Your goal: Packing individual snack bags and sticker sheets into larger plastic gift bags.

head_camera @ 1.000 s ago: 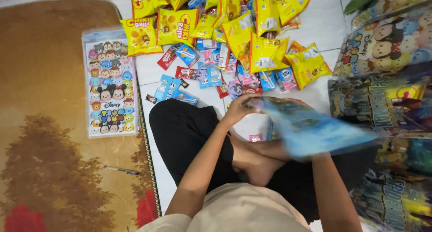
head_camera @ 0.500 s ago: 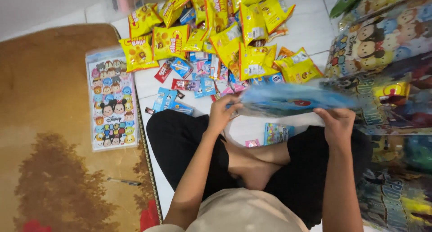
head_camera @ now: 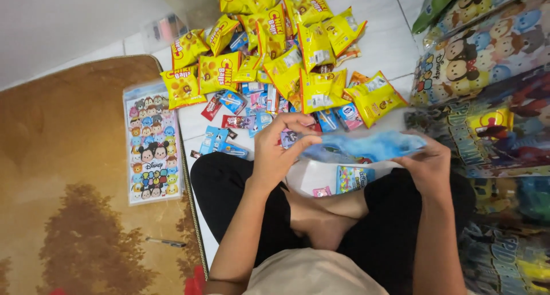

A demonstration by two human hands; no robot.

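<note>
A brown rug [head_camera: 69, 203] with a tree pattern covers the floor on the left, beside white floor tiles [head_camera: 384, 43]. Stacked cartoon-print bags [head_camera: 487, 48] line the right edge. A heap of yellow snack packets [head_camera: 275, 60] lies on the tiles, with small blue and red sweet wrappers [head_camera: 246, 114] just below it. A flat cartoon-print bag [head_camera: 152, 143] rests on the rug's edge. Above the crossed legs, a blue plastic bag [head_camera: 366, 147] is held level: the left hand [head_camera: 281, 146] is grasping its left end, the right hand [head_camera: 427, 166] its right end. A small colourful packet [head_camera: 350, 179] lies beneath it.
</note>
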